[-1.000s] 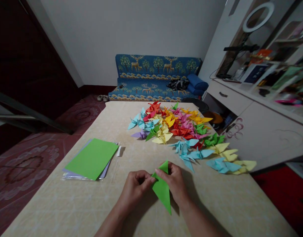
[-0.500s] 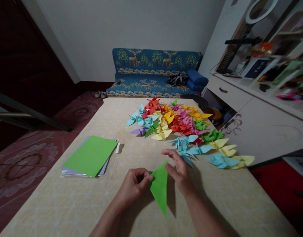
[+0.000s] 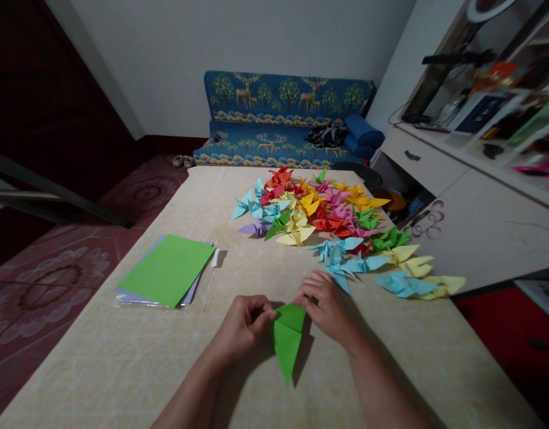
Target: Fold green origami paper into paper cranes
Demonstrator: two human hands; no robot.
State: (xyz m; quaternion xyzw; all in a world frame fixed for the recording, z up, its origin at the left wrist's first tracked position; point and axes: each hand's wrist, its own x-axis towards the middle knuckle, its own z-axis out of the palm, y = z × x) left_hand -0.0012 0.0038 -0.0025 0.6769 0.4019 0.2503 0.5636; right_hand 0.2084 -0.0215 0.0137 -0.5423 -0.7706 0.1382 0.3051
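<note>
A folded piece of green origami paper [image 3: 288, 335] is held between my two hands over the near middle of the table, its pointed end toward me. My left hand [image 3: 246, 325] pinches its left edge between thumb and fingers. At the upper right corner, the fingers of my right hand [image 3: 324, 305] are closed on the paper, partly hiding that corner. A crease runs across its upper part. Just beyond my right hand lie light blue paper cranes [image 3: 339, 262].
A stack of paper with a green sheet [image 3: 169, 271] on top lies on the left of the table [image 3: 99, 357]. Many coloured paper cranes [image 3: 310, 205] cover the far right part. Beyond stand a blue patterned sofa [image 3: 265, 134] and, at right, a white cabinet [image 3: 489, 208].
My right hand has gone from spread fingers to closed on the paper's upper right corner. The green paper's lower point has swung slightly left. The view has tilted a little downward.
</note>
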